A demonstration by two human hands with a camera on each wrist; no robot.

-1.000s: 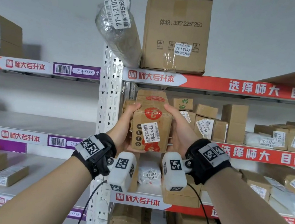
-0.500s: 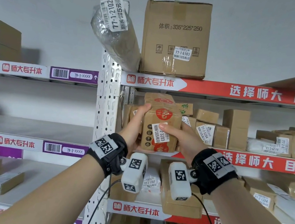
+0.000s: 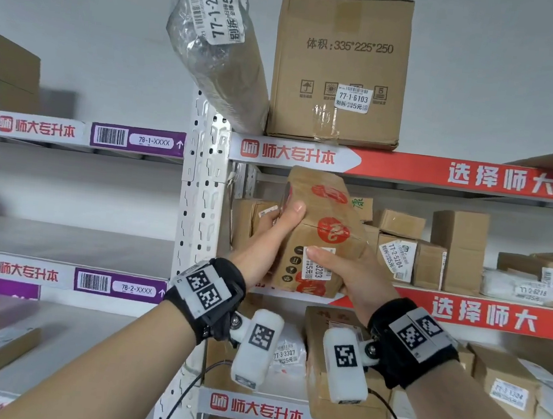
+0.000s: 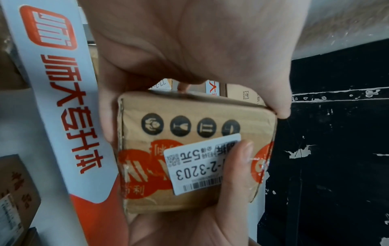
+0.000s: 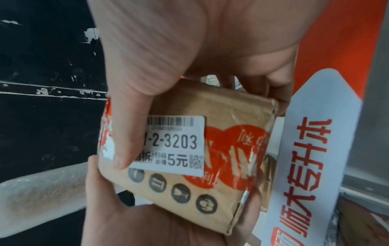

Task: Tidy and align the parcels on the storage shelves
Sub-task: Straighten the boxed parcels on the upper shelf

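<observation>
A small brown carton (image 3: 320, 235) with red round logos and a white label reading 3203 is held at the left end of the middle shelf (image 3: 483, 314), tilted with its top leaning left. My left hand (image 3: 275, 233) grips its left side, thumb on the upper front edge. My right hand (image 3: 340, 268) holds its right side, thumb pressed across the label. The left wrist view shows the carton (image 4: 189, 149) end-on between both hands. In the right wrist view my thumb (image 5: 126, 133) covers the start of the label on the carton (image 5: 227, 146).
A white perforated post (image 3: 200, 200) stands just left of the carton. Other brown cartons (image 3: 249, 220) sit behind it and a row (image 3: 397, 254) runs to the right. Above are a large box (image 3: 339, 68) and a leaning grey wrapped roll (image 3: 217, 51). Below lie more parcels (image 3: 336, 367).
The carton has gone from upright to tilted, its top leaning left, and sits closer to the shelf. My right thumb moved from its side onto the front label.
</observation>
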